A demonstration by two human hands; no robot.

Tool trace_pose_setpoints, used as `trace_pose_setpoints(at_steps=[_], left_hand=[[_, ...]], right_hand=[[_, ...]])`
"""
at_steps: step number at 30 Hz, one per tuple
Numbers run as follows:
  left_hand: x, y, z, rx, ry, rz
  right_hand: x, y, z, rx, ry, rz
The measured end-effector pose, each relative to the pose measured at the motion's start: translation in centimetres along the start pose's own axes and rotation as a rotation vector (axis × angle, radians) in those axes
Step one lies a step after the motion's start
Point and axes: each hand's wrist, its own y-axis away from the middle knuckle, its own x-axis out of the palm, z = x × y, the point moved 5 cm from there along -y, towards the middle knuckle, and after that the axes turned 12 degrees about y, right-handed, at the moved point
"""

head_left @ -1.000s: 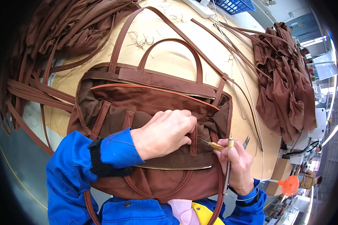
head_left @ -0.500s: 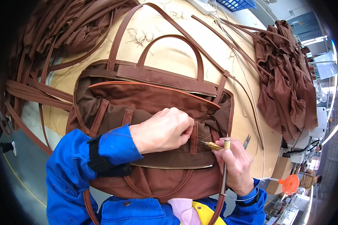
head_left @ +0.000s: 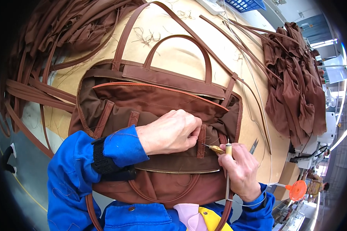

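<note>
A brown handbag (head_left: pixel 169 183) lies spread before me, its zipped mouth gaping and its dark lining (head_left: pixel 173 159) showing. Over the lining, my left hand (head_left: pixel 172 131) is closed beside a narrow brown leather tab (head_left: pixel 201 141); whatever its fingertips pinch is hidden. My right hand (head_left: pixel 241 167) grips an awl (head_left: pixel 216 149) with a wooden handle, its thin metal point at that tab. The same hand also holds a slim pen-like tool (head_left: pixel 228 149) with a cream upper part and a thin tip pointing up. Fine loose threads show around the tab.
Brown bags with long straps are heaped at the left (head_left: pixel 69 30) and right (head_left: pixel 295 84) of the tan tabletop (head_left: pixel 173 23). Small snips (head_left: pixel 253 146) lie beyond my right hand. A white cord (head_left: pixel 261 104) crosses the right side; an orange fan (head_left: pixel 297 190) stands farther right.
The bag and both hands sit slightly farther right in view. My right hand has tipped the pen-like tool a little to the left. Both grips stay the same.
</note>
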Motion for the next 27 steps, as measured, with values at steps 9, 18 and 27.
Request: trace_pose_setpoints(at_steps=[9,18,27], left_hand=[[0.17,0.06,0.45,-0.058,0.030,0.041],[0.52,0.06,0.79,-0.103,-0.029,-0.001],[0.54,-0.05,0.83,-0.111,-0.067,0.009]], right_hand=[[0.16,-0.25,0.30,-0.019,0.039,0.005],[0.38,-0.15,0.48,-0.028,0.064,0.009],[0.16,-0.08,0.70,-0.026,0.104,0.012]])
